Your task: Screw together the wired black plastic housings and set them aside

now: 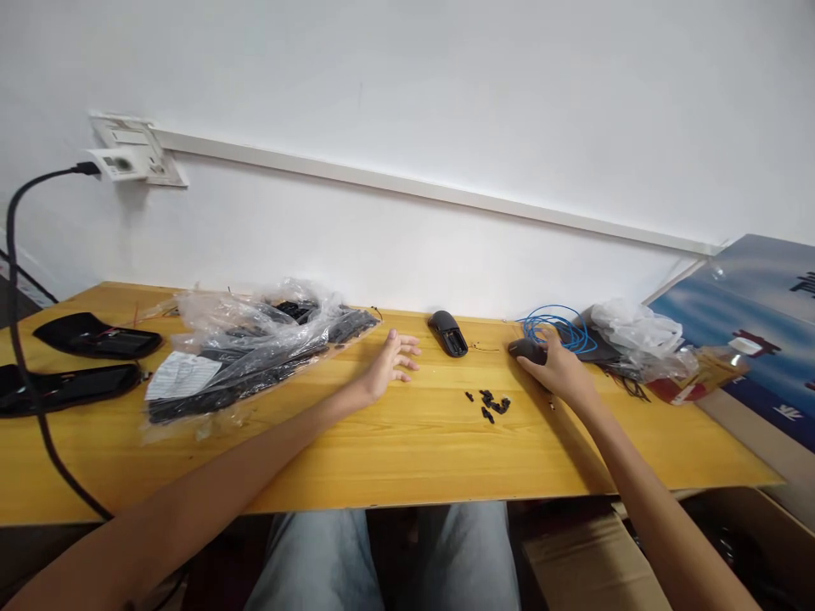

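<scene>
My right hand is closed around a dark computer mouse on the right part of the table, beside a coil of blue cable. My left hand is empty, its fingers spread just above or on the wood near the middle. Between both hands, toward the wall, a second black mouse lies with what looks like an open compartment showing. Nearer to me is a small scatter of black plastic pieces.
Clear plastic bags with long black parts cover the left of the wooden table. Two black curved shells lie farther left, with a black cable hanging in front. At right are a crumpled bag, a bottle and a blue printed box.
</scene>
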Motion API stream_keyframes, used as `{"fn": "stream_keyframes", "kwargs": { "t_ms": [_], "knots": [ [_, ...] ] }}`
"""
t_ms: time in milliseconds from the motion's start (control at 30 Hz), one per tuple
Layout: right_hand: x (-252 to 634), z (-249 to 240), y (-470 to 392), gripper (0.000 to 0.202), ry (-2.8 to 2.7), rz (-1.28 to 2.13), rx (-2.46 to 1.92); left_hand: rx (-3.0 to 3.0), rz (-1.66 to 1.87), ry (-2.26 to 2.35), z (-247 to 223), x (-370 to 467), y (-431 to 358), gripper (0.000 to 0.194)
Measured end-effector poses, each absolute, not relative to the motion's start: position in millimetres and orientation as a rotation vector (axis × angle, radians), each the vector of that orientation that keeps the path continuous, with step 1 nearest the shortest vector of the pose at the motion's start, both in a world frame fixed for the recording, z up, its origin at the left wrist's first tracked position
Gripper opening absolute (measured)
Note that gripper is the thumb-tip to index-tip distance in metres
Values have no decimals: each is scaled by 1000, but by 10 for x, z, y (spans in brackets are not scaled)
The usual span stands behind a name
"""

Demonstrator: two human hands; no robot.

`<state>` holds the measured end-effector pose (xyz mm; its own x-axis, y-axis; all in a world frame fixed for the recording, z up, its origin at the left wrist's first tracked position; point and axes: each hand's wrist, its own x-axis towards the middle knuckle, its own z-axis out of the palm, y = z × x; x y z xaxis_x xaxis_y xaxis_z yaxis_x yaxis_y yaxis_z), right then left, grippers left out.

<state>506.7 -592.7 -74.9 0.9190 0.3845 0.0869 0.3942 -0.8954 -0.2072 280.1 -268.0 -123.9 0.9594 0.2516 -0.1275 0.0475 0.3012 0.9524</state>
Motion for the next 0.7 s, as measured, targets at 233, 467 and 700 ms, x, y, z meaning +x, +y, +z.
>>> {"fn": "stream_keyframes", "kwargs": {
  "t_ms": [233, 467, 700],
  "knots": [
    [4911, -857, -4881, 71, -1021, -107, -2594, 1224, 193, 369, -1286, 2851, -2677, 86],
    [4660, -802, -4186, 63, -926, 339, -2050, 1229, 195, 395, -1278, 2795, -2676, 56],
    [4014, -845, -4139, 60, -759, 756, -1387, 926, 142, 228, -1169, 2787, -2666, 65]
  ]
}}
